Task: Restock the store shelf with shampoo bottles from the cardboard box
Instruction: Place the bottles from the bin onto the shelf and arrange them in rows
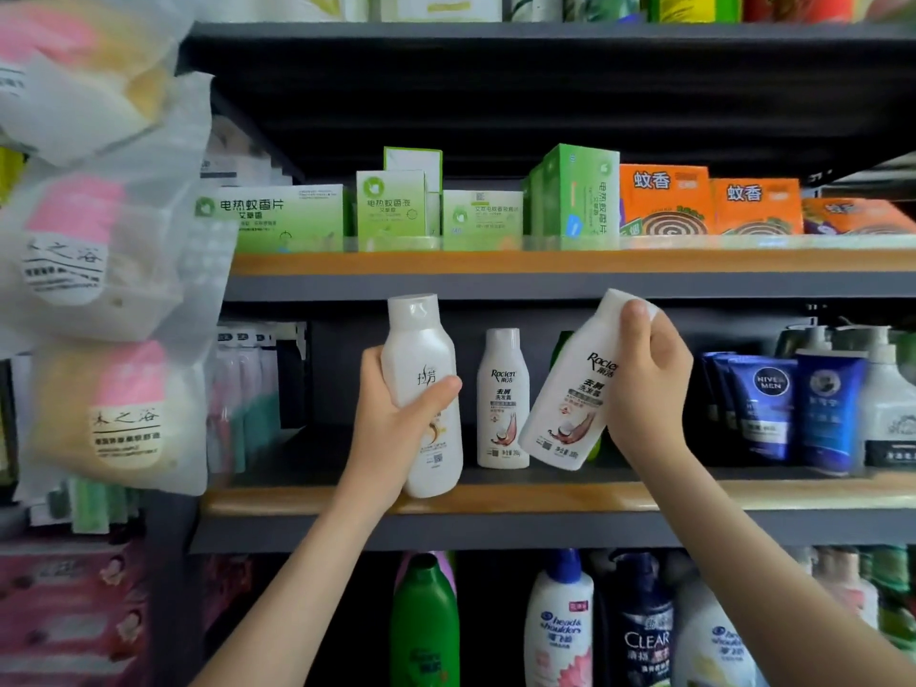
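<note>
My left hand grips a white shampoo bottle around its middle, upright, its base level with the front lip of the middle shelf. My right hand holds a second white Raclen bottle by its upper part, tilted with its cap to the right, its base just above the shelf board. Between them a third white Raclen bottle stands upright further back on the shelf. A green bottle is partly hidden behind the tilted one. The cardboard box is out of view.
Blue Nivea tubes and pump bottles fill the shelf's right side. Green and orange mosquito-repellent boxes sit on the shelf above. Larger shampoo bottles stand below. Hanging plastic packets crowd the left.
</note>
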`<state>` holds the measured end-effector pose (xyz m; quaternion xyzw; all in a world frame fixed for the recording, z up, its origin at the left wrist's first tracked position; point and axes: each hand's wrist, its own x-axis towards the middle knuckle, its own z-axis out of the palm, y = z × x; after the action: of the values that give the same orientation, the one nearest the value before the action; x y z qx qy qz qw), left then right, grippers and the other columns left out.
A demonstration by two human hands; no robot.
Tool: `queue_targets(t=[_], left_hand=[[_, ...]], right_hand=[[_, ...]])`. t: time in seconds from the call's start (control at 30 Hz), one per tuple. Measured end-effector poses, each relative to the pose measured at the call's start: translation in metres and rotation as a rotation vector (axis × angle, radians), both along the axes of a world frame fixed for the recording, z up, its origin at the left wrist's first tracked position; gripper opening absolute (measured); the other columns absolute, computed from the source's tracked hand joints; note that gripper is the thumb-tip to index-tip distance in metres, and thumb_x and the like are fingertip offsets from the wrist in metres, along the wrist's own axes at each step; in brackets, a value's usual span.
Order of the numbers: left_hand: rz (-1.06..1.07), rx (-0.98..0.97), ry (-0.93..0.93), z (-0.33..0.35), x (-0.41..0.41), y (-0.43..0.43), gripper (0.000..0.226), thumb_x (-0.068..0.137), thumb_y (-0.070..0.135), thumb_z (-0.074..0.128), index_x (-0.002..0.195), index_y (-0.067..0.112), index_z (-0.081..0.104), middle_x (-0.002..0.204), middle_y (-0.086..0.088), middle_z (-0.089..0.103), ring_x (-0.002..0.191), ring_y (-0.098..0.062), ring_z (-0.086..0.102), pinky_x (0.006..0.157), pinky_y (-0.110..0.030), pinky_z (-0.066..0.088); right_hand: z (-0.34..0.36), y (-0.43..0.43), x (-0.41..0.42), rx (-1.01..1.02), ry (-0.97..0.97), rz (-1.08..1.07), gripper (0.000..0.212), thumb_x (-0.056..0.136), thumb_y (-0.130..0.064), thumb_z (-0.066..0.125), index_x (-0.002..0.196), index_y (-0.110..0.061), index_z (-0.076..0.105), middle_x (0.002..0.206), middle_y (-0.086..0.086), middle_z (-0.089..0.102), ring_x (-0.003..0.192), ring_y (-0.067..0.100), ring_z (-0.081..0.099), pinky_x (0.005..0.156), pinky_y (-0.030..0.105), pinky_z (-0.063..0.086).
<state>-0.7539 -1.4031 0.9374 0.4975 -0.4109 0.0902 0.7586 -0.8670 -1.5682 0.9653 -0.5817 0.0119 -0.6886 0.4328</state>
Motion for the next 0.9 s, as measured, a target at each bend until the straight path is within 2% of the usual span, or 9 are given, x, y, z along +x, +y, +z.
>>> queue_targets(t=[0.07,0.13,0.27,0.37,0.47,0.57,0.7,0.8,0.9], left_hand=[[0.006,-0.014,-0.008,0.001,-0.002,-0.002,0.036,0.078,0.009,0.072,0.098,0.021,0.045,0.088,0.0,0.059,0.067,-0.002,0.061,0.056,-0.02,0.051],[0.005,-0.021,-0.014,0.002,-0.003,-0.003,0.037,0.077,0.01,0.073,0.1,0.022,0.046,0.091,0.0,0.059,0.07,-0.003,0.062,0.058,-0.02,0.052],[0.013,-0.006,-0.035,0.007,-0.002,-0.008,0.039,0.077,0.008,0.073,0.098,0.027,0.047,0.09,0.002,0.06,0.069,-0.001,0.062,0.06,-0.021,0.054],[-0.042,0.05,-0.016,0.01,0.0,-0.012,0.038,0.077,0.008,0.073,0.099,0.025,0.047,0.091,0.0,0.061,0.069,-0.003,0.063,0.061,-0.023,0.055],[-0.089,0.113,-0.013,0.012,0.0,-0.015,0.043,0.073,0.014,0.078,0.103,0.022,0.047,0.091,-0.001,0.061,0.071,-0.006,0.064,0.06,-0.024,0.054],[-0.118,0.155,-0.021,0.013,0.0,-0.016,0.047,0.064,0.025,0.075,0.103,0.023,0.048,0.09,0.001,0.061,0.073,-0.008,0.063,0.06,-0.027,0.054],[-0.139,0.146,-0.031,0.013,0.003,-0.014,0.043,0.07,0.017,0.077,0.102,0.022,0.048,0.088,0.002,0.062,0.071,-0.006,0.063,0.062,-0.026,0.054],[-0.131,0.122,-0.031,0.012,0.008,-0.01,0.041,0.075,0.01,0.076,0.102,0.023,0.048,0.09,0.001,0.062,0.073,-0.007,0.064,0.062,-0.024,0.055],[-0.104,0.107,-0.028,0.012,0.011,-0.006,0.038,0.078,0.007,0.071,0.104,0.023,0.048,0.094,-0.001,0.061,0.075,-0.007,0.063,0.058,-0.02,0.052]], right_hand=[[-0.001,-0.002,-0.001,-0.04,-0.041,-0.029,0.026,0.095,-0.034,0.044,0.075,-0.02,0.054,0.062,-0.009,0.051,0.057,0.004,0.047,0.051,0.017,0.038],[-0.002,-0.005,-0.001,-0.083,-0.024,-0.015,0.02,0.093,-0.032,0.044,0.079,-0.025,0.057,0.065,-0.01,0.054,0.059,0.002,0.048,0.053,0.016,0.039],[-0.01,-0.015,0.009,-0.109,0.141,0.061,0.029,0.094,-0.032,0.049,0.069,-0.017,0.051,0.061,-0.001,0.046,0.058,0.012,0.044,0.052,0.026,0.037],[-0.016,-0.023,0.021,-0.059,0.271,0.15,0.039,0.095,-0.033,0.05,0.071,-0.002,0.044,0.064,0.007,0.04,0.06,0.019,0.039,0.055,0.031,0.034],[-0.01,-0.026,0.024,-0.002,0.384,0.265,0.031,0.095,-0.032,0.051,0.075,-0.009,0.053,0.07,0.008,0.051,0.065,0.021,0.051,0.061,0.035,0.043],[-0.006,-0.029,0.02,-0.058,0.58,0.376,0.013,0.091,-0.025,0.059,0.094,-0.012,0.061,0.087,0.006,0.071,0.078,0.024,0.069,0.072,0.037,0.056],[-0.009,-0.039,0.006,-0.101,0.891,0.503,0.022,0.084,-0.011,0.068,0.105,-0.011,0.063,0.097,0.006,0.074,0.086,0.019,0.071,0.068,0.026,0.056],[-0.008,-0.046,0.0,-0.165,1.072,0.437,0.024,0.081,-0.01,0.07,0.104,-0.014,0.065,0.099,0.001,0.073,0.092,0.017,0.07,0.082,0.031,0.053],[-0.007,-0.047,0.007,-0.148,1.024,0.362,0.023,0.077,-0.006,0.072,0.096,-0.016,0.066,0.096,-0.001,0.073,0.091,0.016,0.069,0.082,0.029,0.054]])
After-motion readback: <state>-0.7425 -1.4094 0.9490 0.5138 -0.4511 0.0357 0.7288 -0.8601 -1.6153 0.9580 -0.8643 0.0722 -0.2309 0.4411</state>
